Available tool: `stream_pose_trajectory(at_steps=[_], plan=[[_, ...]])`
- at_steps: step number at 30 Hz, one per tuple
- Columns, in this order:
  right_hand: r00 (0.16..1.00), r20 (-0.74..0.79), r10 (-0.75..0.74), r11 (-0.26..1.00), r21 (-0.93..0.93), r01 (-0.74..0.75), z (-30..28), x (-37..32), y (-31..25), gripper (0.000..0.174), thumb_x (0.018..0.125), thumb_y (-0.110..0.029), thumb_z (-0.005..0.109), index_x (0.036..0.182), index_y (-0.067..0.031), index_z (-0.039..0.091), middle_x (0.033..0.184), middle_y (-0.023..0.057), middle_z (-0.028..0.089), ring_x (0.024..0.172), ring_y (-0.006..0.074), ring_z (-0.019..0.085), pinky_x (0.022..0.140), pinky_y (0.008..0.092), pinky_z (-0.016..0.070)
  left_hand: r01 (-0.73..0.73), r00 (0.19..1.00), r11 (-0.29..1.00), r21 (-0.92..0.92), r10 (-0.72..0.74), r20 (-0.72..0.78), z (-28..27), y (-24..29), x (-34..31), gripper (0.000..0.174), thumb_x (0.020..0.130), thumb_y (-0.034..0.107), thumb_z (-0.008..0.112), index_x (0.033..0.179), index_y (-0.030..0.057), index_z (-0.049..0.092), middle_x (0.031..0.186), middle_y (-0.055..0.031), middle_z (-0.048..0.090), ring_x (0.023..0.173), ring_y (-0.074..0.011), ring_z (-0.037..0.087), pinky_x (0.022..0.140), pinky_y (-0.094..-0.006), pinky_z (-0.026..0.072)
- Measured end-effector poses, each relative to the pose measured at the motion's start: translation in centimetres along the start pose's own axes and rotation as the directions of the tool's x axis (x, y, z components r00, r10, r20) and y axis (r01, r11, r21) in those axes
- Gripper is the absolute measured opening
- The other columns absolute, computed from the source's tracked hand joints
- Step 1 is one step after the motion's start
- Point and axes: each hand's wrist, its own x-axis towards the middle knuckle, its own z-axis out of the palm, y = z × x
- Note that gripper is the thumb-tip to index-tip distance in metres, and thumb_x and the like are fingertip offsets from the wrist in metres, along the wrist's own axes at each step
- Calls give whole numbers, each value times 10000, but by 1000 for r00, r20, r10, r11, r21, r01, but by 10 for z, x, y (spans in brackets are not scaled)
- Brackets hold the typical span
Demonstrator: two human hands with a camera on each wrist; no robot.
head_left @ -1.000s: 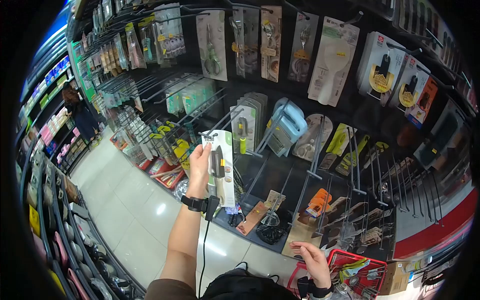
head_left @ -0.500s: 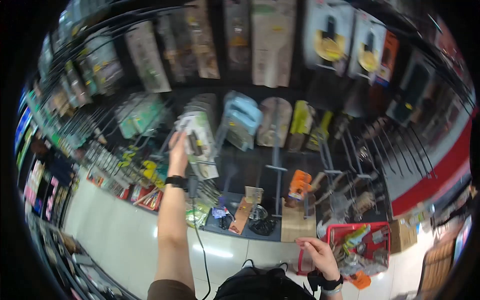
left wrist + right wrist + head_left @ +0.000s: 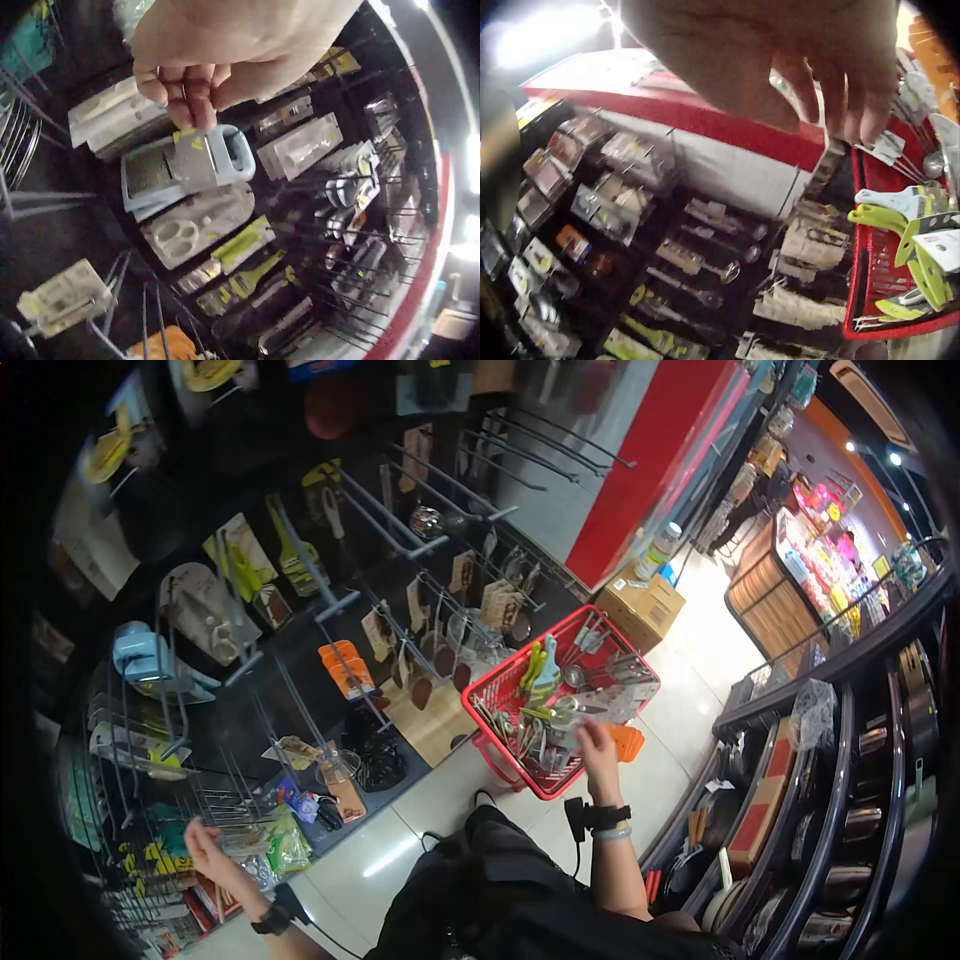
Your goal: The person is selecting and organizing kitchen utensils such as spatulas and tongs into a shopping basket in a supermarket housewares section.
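Observation:
My left hand hangs in front of the rack at the lower left, fingers loosely bent and holding nothing. In the left wrist view, its fingertips overlap the top of a light blue grater, with packaged tools on white cards beside it. My right hand is over the near right rim of a red shopping basket, fingers relaxed and hanging down. Inside the basket lie green-handled tools, a light blue-handled tool and several metal utensils. Close beside the right hand is an orange packaged item.
Long metal hooks jut out from the dark display rack. A wooden board leans beside the basket, and a cardboard box stands behind it. Shelves with pans run along the right. Pale floor tiles lie between.
My left hand has let go of the carded knife on the rack and dropped to the lower left. The head view has swung right toward the basket; the right hand is now over its rim.

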Motion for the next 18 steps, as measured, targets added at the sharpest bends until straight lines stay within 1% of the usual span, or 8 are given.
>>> stream_pose_trajectory(at_steps=[1, 3, 4, 6, 9, 13, 16, 18], plan=[[980, -194, 30, 996, 92, -12, -10, 4, 7, 351, 867, -101, 573, 1197, -13, 489, 1127, 97, 524, 945, 183, 547, 766, 277, 472, 56, 991, 998, -2, -55, 126, 14, 5, -15, 186, 940, 131, 476, 1009, 6, 595, 711, 11, 514, 706, -68, 473, 694, -214, 376], [805, -593, -13, 999, -43, -16, -31, 22, 49, 517, 814, -149, 656, 1244, -4, 409, 1219, 142, 432, 1008, 212, 511, 821, 303, 454, 111, 962, 994, 6, -109, 252, 39, 11, -38, 177, 937, 120, 478, 1002, 5, 595, 702, 15, 520, 686, -58, 472, 674, -204, 375], [804, -595, -9, 999, -44, -21, -37, 23, 48, 517, 814, -149, 656, 1244, -4, 409, 1219, 142, 432, 1008, 212, 511, 821, 303, 454, 121, 929, 993, 14, -119, 352, 53, 11, -48, 165, 928, 119, 498, 993, 5, 598, 692, 16, 530, 667, -53, 476, 659, -198, 375], [672, -720, 173, 945, -72, -320, -46, 23, 49, 692, 748, -214, 734, 1280, -13, 338, 1264, 165, 370, 1059, 236, 485, 889, 349, 418, 126, 882, 992, 27, -125, 454, 77, 16, -63, 153, 919, 117, 517, 984, 6, 600, 682, 17, 541, 647, -48, 479, 644, -192, 375], [743, -570, 350, 937, 217, -275, -52, 29, 72, 763, 713, -255, 769, 1283, -22, 320, 1243, 164, 407, 1087, 257, 470, 928, 385, 387, 194, 795, 980, 41, -182, 579, 107, 30, -83, 131, 899, 112, 555, 941, 1, 610, 678, 3, 568, 631, -52, 502, 617, -194, 382], [798, -371, 475, 856, 405, -322, -54, 43, 104, 536, 770, -181, 737, 1186, -15, 443, 1058, 89, 575, 929, 187, 576, 828, 327, 464, 114, 691, 981, 156, -191, 697, 132, 47, -96, 132, 894, 112, 565, 893, -8, 618, 693, -10, 592, 654, -63, 541, 603, -199, 406], [871, -305, 384, 846, 494, -200, -47, 46, 120, 357, 811, -140, 690, 1109, -11, 541, 970, 71, 627, 845, 167, 610, 775, 296, 491, 108, 629, 984, 138, -176, 757, 146, 58, -105, 126, 894, 110, 569, 894, -2, 628, 689, 4, 580, 627, -47, 515, 560, -194, 377], [844, -334, 421, 832, 512, -212, -43, 49, 124, 314, 825, -133, 672, 1090, -7, 560, 972, 71, 632, 846, 171, 615, 768, 297, 497, 78, 619, 984, 161, -175, 766, 151, 67, -107, 126, 889, 105, 570, 891, -8, 627, 692, -3, 589, 634, -55, 529, 572, -199, 392]])
